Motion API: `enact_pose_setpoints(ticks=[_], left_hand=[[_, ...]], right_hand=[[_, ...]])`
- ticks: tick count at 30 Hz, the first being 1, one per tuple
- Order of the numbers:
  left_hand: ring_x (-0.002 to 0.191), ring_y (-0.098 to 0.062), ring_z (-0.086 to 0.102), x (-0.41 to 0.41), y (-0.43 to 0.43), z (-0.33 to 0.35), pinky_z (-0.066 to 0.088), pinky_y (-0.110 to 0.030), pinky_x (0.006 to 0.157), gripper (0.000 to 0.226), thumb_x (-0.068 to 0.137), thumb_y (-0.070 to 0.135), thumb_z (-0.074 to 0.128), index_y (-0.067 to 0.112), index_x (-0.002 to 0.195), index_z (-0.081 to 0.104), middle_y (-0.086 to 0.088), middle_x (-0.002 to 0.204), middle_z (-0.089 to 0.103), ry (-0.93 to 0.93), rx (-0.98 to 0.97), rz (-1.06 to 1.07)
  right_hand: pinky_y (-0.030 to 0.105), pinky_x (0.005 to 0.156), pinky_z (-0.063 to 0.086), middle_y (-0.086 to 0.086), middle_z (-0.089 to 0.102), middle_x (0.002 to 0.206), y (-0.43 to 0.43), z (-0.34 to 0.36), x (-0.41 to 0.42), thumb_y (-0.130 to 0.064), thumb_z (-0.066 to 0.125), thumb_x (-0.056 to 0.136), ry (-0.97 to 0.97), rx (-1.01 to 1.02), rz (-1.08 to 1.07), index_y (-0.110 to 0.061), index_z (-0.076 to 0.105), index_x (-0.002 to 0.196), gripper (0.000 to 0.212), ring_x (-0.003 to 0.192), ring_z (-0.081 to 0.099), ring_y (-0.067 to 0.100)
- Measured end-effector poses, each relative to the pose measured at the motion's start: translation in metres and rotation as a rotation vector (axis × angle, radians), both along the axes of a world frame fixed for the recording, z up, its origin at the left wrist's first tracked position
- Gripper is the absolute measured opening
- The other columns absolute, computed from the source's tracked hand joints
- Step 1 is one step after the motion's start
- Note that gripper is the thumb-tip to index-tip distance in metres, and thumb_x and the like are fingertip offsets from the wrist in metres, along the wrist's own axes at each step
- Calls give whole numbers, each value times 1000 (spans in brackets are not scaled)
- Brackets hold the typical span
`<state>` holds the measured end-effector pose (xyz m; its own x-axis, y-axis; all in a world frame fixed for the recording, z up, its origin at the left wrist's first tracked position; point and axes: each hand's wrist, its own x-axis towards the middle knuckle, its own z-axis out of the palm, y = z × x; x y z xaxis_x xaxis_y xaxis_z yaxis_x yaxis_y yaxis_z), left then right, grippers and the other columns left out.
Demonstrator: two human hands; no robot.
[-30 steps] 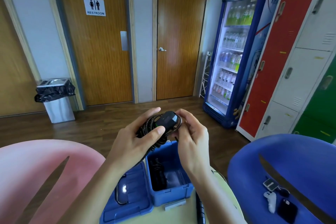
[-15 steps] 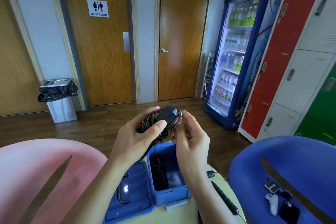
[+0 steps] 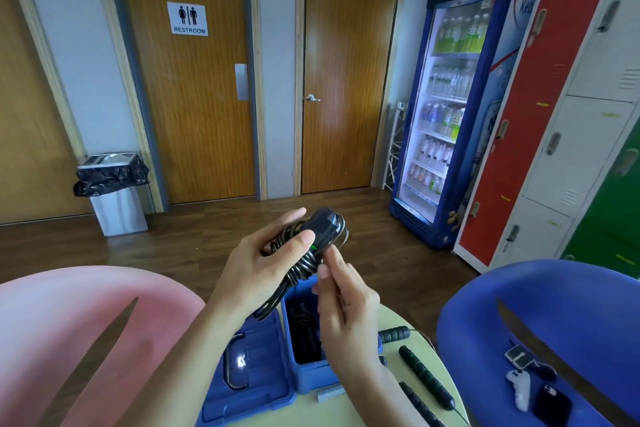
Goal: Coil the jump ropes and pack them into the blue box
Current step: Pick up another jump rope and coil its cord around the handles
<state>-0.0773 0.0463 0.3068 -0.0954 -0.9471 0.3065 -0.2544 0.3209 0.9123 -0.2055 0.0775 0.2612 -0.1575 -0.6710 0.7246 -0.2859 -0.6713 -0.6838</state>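
Observation:
My left hand (image 3: 258, 262) grips a coiled black jump rope (image 3: 311, 246) by its bundled cord and black handle, held above the open blue box (image 3: 313, 378). My right hand (image 3: 346, 302) is just below and right of the coil, fingertips pinched near the cord by a small green mark. Dark rope lies inside the box. The box's blue lid (image 3: 249, 374) is folded flat to the left. Another jump rope with black and green handles (image 3: 424, 371) lies on the table, right of the box.
A pale round table (image 3: 408, 392) holds the box. A pink chair (image 3: 79, 340) stands left, a blue chair (image 3: 554, 322) right with phones and a small white device (image 3: 519, 388) on it. Behind are doors, a bin (image 3: 114, 191), a drinks fridge (image 3: 446, 107) and lockers (image 3: 571, 114).
My right hand has slid down from the top of the coil to its lower right side. The view has shifted, so more of the table's rope handles shows.

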Motion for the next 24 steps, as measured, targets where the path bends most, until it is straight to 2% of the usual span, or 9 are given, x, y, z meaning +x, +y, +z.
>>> enact_pose_setpoints(ticks=[3, 5, 6, 9, 11, 13, 16, 20, 24], left_hand=[[90, -2, 67, -3, 6, 9, 51, -23, 79, 34, 74, 61, 55, 49, 103, 66, 14, 98, 72, 3, -17, -108], [77, -3, 66, -3, 6, 15, 50, -21, 64, 34, 71, 62, 53, 50, 101, 64, 12, 90, 71, -6, 0, -132], [73, -2, 66, -2, 5, 16, 49, -21, 62, 37, 70, 64, 52, 50, 102, 62, 13, 88, 70, -22, 6, -136], [81, -8, 67, -1, 4, 13, 53, -33, 72, 44, 67, 67, 52, 47, 106, 58, 11, 91, 69, -66, -7, -103], [86, -9, 66, -3, 5, 10, 52, -35, 80, 43, 68, 66, 52, 46, 106, 58, 11, 94, 68, -78, -29, -93], [96, -6, 65, -6, 5, 8, 51, -34, 89, 45, 71, 65, 52, 48, 112, 57, 16, 104, 68, -79, -47, -93], [117, 1, 55, -11, 3, 6, 42, -34, 105, 50, 74, 63, 54, 53, 123, 53, 23, 125, 60, -61, -74, -85], [113, -6, 61, -13, 2, 4, 47, -44, 101, 47, 74, 60, 58, 44, 119, 60, 14, 121, 65, -22, -89, -69], [115, 0, 58, -12, 2, 1, 45, -39, 104, 48, 73, 61, 56, 47, 119, 60, 21, 122, 64, -60, -67, -58]], right_hand=[[22, 57, 41, -14, 56, 65, 3, 5, -3, -25, 46, 97, -86, 34, 95, -54, 56, 113, 34, 57, 46, 6], [25, 56, 44, -9, 59, 64, 3, 12, -7, -20, 49, 95, -151, 49, 128, -44, 59, 106, 29, 55, 50, 5], [29, 56, 46, -5, 60, 65, 3, 14, -9, -19, 50, 94, -188, 54, 137, -39, 59, 106, 25, 57, 53, 8], [29, 65, 51, -1, 63, 74, -1, 18, -16, -16, 53, 93, -253, 53, 89, -29, 54, 112, 23, 69, 61, 14], [30, 70, 53, -1, 62, 81, -3, 17, -18, -16, 54, 94, -246, 57, 49, -26, 53, 110, 19, 76, 63, 17], [34, 70, 53, -2, 62, 83, -3, 17, -16, -16, 54, 94, -252, 66, 48, -25, 50, 110, 19, 74, 62, 19], [35, 64, 51, -3, 63, 82, 0, 16, -8, -15, 52, 95, -310, 77, 90, -29, 43, 112, 23, 69, 58, 14], [32, 57, 42, -4, 60, 72, 6, 16, -1, -22, 53, 95, -439, 170, 151, -34, 43, 104, 19, 60, 48, 13], [38, 59, 37, -7, 58, 67, 10, 7, 5, -34, 48, 93, -452, 250, 142, -31, 42, 100, 9, 59, 41, 13]])
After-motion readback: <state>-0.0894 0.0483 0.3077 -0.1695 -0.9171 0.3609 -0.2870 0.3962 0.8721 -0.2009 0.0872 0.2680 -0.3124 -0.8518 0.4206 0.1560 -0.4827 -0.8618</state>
